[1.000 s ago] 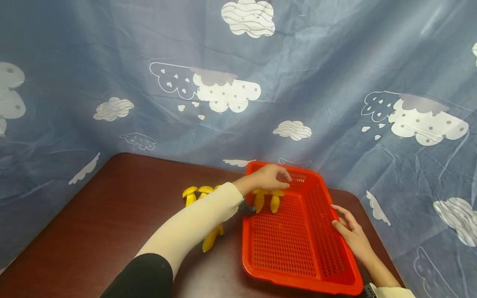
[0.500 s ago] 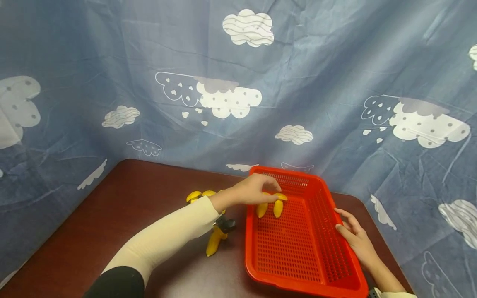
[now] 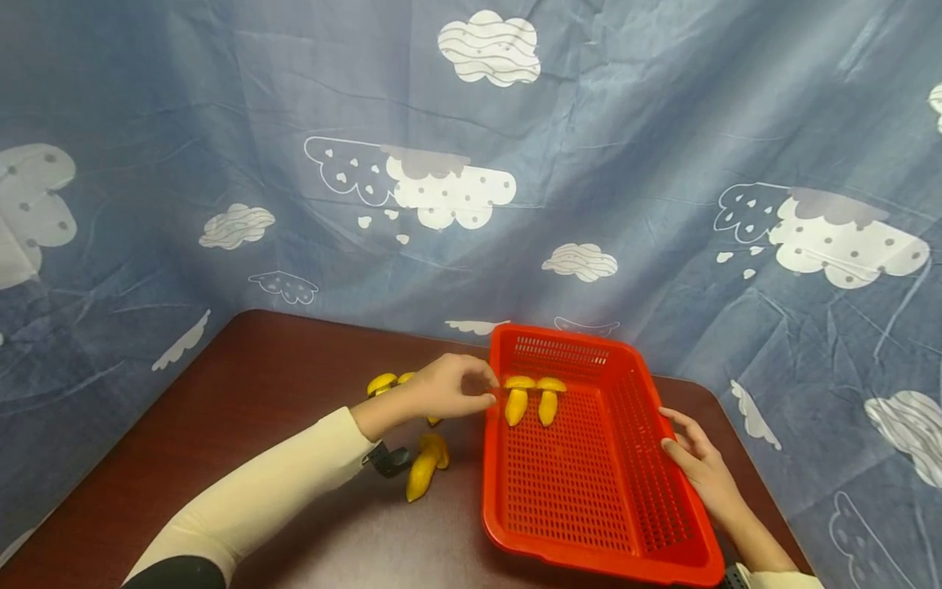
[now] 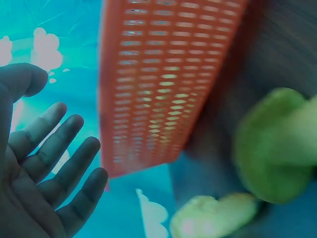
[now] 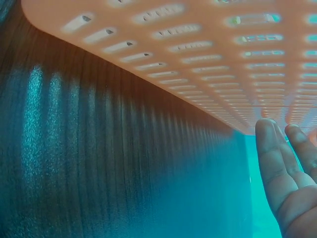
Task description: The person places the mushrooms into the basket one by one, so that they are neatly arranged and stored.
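Note:
My left hand (image 3: 449, 388) hovers just left of the red basket's rim, fingers apart and holding nothing; the left wrist view shows the palm (image 4: 29, 198) bare. Inside the red plastic basket (image 3: 567, 491), two yellow toy mushrooms (image 3: 518, 405) lie side by side near the back left. My right hand (image 3: 699, 470) holds the basket's right rim, its thumb over the edge; in the right wrist view fingers (image 5: 270, 153) reach along the outer wall. One yellow mushroom (image 3: 427, 468) lies on the table below my left wrist. More mushrooms (image 3: 381, 383) sit behind that forearm, partly hidden.
The dark reddish-brown table (image 3: 294, 360) carries everything. A blue curtain (image 3: 640, 147) with printed clouds hangs close behind and at both sides. My left forearm (image 3: 287, 470) crosses low over the table's left part.
My left hand has drawn back leftward from above the basket to outside its left rim, uncovering the two mushrooms inside. The right hand stays on the right rim.

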{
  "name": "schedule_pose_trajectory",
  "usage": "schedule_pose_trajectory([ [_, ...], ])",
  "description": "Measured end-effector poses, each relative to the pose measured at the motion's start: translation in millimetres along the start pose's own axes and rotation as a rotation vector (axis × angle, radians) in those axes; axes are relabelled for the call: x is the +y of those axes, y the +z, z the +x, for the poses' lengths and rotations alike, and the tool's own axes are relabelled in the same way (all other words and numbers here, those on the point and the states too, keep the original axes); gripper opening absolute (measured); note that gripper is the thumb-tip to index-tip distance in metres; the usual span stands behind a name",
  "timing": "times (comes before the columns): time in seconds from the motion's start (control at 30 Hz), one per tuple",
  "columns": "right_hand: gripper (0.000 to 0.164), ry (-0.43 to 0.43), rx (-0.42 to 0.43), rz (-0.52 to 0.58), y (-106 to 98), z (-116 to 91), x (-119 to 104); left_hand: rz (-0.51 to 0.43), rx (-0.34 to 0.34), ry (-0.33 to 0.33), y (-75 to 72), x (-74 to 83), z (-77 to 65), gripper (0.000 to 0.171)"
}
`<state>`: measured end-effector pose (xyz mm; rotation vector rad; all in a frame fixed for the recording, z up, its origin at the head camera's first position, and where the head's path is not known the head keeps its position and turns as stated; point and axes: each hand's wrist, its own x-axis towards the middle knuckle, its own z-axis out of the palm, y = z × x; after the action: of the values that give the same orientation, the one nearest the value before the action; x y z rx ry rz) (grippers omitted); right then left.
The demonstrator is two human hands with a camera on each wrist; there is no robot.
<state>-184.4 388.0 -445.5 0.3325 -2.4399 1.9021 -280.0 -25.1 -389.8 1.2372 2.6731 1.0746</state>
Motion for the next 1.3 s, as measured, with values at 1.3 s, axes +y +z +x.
schedule_pose_trajectory([
  [1.3, 0.050, 0.008, -0.001, 0.012, -1.6, 0.6, 3.4, 0.111, -0.232, -0.115, 34.4, -39.7, -48.2, 0.018],
])
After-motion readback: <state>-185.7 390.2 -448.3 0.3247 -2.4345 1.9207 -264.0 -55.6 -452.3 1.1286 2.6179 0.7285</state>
